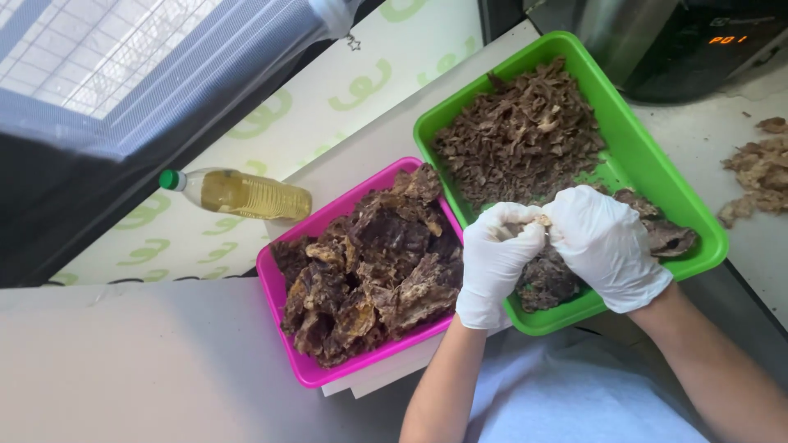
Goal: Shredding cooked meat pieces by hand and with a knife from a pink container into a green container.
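Both my hands wear white gloves and meet over the near corner of a green tray (657, 156). My left hand (492, 262) and my right hand (607, 246) pinch the same small brown dried piece (529, 223) between their fingertips. The green tray holds a heap of small dark shredded bits (517, 135) at its far end and a few larger brown chunks (546, 283) under my hands. To the left, a pink tray (275, 283) is piled with big dark brown dried slabs (369, 262).
A plastic bottle of yellow liquid with a green cap (238, 193) lies on its side behind the pink tray. Loose pale brown scraps (759, 176) lie on the counter at the right. A dark appliance with a lit display (706, 45) stands at the back right.
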